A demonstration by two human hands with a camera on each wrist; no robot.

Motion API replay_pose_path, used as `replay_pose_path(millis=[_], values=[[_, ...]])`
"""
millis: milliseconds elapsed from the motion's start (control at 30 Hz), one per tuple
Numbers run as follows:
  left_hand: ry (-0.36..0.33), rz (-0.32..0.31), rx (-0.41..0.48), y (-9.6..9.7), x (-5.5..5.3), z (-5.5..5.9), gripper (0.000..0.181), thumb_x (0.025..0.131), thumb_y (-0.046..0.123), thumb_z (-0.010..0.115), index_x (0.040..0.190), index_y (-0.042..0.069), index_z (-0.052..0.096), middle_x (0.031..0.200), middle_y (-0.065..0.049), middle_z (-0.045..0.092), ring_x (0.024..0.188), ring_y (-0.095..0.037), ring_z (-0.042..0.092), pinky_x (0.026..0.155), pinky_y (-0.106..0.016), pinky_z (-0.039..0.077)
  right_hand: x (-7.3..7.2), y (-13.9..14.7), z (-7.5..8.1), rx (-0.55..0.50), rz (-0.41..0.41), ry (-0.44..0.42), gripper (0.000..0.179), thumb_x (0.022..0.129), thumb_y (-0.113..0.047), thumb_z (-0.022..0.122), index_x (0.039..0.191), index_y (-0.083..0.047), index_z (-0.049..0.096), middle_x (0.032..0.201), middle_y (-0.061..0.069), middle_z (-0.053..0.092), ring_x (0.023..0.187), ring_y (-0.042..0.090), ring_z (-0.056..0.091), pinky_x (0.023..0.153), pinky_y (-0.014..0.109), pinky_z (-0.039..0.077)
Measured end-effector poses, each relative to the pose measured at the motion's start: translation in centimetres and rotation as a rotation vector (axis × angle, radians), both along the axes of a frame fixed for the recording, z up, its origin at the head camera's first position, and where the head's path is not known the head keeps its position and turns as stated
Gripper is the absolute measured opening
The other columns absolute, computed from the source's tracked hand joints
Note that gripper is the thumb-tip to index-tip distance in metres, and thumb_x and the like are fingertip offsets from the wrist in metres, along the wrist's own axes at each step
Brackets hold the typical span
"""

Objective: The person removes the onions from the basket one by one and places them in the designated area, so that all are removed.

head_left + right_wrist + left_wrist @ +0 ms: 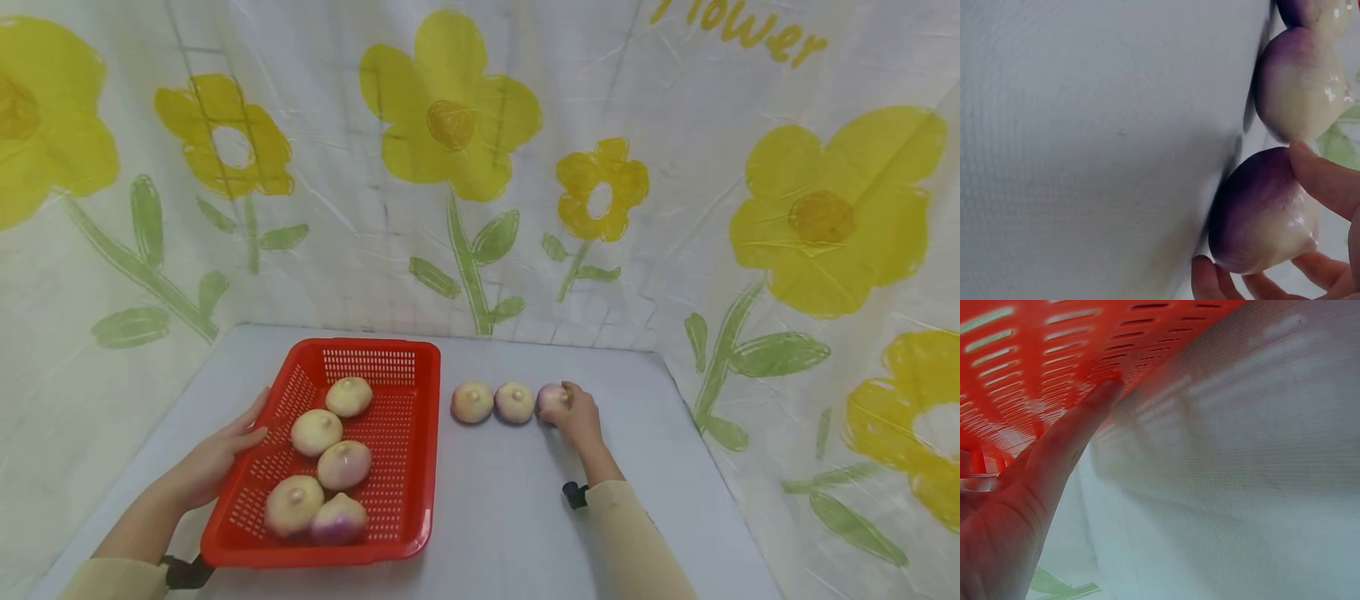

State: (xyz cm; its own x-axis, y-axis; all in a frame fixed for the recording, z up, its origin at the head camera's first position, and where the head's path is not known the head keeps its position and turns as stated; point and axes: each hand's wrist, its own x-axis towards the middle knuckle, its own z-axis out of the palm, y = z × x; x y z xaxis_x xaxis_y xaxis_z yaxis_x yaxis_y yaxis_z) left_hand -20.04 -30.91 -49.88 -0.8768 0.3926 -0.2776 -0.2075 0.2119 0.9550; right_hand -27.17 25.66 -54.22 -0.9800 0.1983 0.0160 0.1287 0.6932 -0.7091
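Glossy purple fading to cream: we see the right hand (581,421) gripping the held bulb (1260,212), thumb on one side, curved fingers on the other. It sits at the right end of a row of three on the bench (510,508), just beside the middle bulb (514,404), with the end bulb (472,403) next along. Over to the left hand (216,465), fingers fairly straight against the side of the red basket (315,557), where we count five bulbs (345,465), two of them near the front. Beyond the bench hangs a curtain (337,250) with yellow flowers.

Now, where might we come unstuck? We reckon that smooth, round skin could slip from a light fingertip hold, and a bulb let go off balance could roll. The thumb tip lies close to the middle bulb, so a sideways nudge could knock the row askew. A hard push on the basket might set its load rolling.

What can't we make out? Whether the held bulb bears on the bench or hangs a touch above it; whether the end and middle bulbs touch; and what the left fingers do behind the basket's rim. The right wrist view cuts off the end bulb.
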Motion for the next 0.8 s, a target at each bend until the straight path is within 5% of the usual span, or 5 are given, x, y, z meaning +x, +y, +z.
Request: replay_pose_path(millis=[800], values=[[0.016, -0.012, 0.009, -0.11, -0.34, -0.12, 0.066, 0.111, 0.034, 0.032, 0.159, 0.038, -0.014, 0.168, -0.013, -0.019, 0.114, 0.018, 0.048, 0.095, -0.034, 0.056, 0.63, 0.19, 0.09, -0.053, 0.014, -0.063, 0.087, 0.083, -0.026, 0.084, 0.151, 0.003, 0.037, 0.147, 0.035, 0.044, 0.136, 0.052, 0.042, 0.113, 0.06, 0.036]])
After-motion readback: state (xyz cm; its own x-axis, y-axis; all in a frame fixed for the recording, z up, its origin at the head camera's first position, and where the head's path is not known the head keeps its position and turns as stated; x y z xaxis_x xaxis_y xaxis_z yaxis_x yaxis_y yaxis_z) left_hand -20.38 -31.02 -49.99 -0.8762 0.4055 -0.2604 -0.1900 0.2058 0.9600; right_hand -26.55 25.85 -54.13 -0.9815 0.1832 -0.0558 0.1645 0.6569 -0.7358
